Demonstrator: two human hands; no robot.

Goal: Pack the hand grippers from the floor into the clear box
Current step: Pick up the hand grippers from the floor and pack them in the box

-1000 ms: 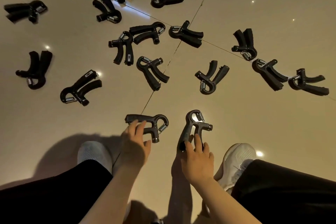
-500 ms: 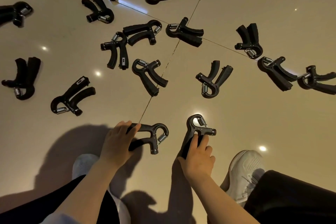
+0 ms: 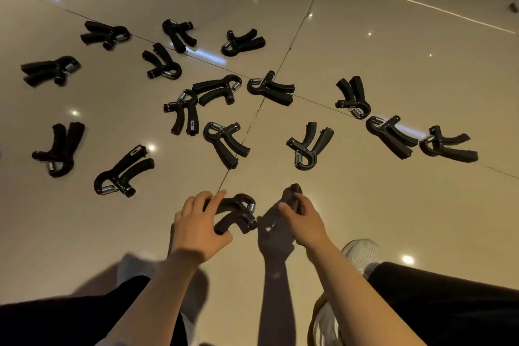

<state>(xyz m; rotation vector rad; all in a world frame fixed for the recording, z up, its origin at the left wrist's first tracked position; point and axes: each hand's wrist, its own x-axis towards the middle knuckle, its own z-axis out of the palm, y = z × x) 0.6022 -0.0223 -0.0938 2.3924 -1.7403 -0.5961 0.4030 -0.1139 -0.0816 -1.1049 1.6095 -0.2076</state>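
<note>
Several black hand grippers with steel springs lie scattered over the glossy beige tile floor (image 3: 365, 205). My left hand (image 3: 198, 229) grips one hand gripper (image 3: 238, 212) by its handles, spring end pointing right. My right hand (image 3: 304, 220) is wrapped round a second hand gripper (image 3: 292, 196), lifted off the floor and mostly hidden by the fingers. The nearest loose ones are a gripper (image 3: 224, 143) just above my left hand and another gripper (image 3: 310, 146) above my right hand. The clear box is not in view.
My white shoe (image 3: 362, 257) and black trouser leg (image 3: 449, 303) are at the lower right; the other leg (image 3: 70, 323) is at the lower left. Tile seams cross under the pile. More grippers spread to the far left (image 3: 50, 70) and far right (image 3: 448, 144).
Both hands have closed round the two nearest grippers. The right one has been raised off the floor and turned end-on; the view has tilted up.
</note>
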